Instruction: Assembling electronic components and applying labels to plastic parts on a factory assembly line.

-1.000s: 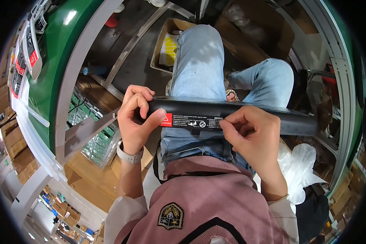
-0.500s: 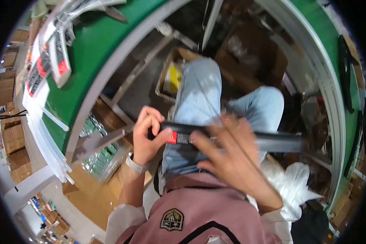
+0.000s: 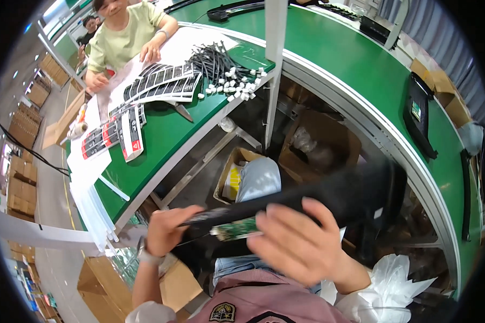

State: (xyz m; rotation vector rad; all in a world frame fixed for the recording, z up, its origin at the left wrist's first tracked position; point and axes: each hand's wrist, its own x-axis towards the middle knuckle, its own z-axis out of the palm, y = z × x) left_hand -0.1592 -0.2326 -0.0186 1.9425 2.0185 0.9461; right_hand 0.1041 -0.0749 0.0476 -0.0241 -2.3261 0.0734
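Observation:
A long black plastic housing (image 3: 339, 196) lies tilted across my lap, blurred by motion, its wider end at the right. A green circuit board (image 3: 234, 230) shows inside its near side. My left hand (image 3: 167, 229) is closed around the housing's left end, thumb and fingers on its edge. Over the near side, beside the circuit board, my right hand (image 3: 302, 245) has its fingers stretched out and spread. That hand is smeared by motion, and whether its fingertips touch the housing is hard to see.
Label sheets (image 3: 161, 83), a knife blade (image 3: 183, 112) and black cables with white connectors (image 3: 221, 67) lie on the green table at the left. A co-worker (image 3: 126, 37) sits behind them. Another black housing (image 3: 419, 116) rests on the green conveyor at the right. Cardboard boxes (image 3: 320, 142) stand below.
The view has lifted, bringing the co-worker and far table into sight. The black housing has turned, so its labelled side no longer shows and the circuit board does. My right hand's fingers have spread.

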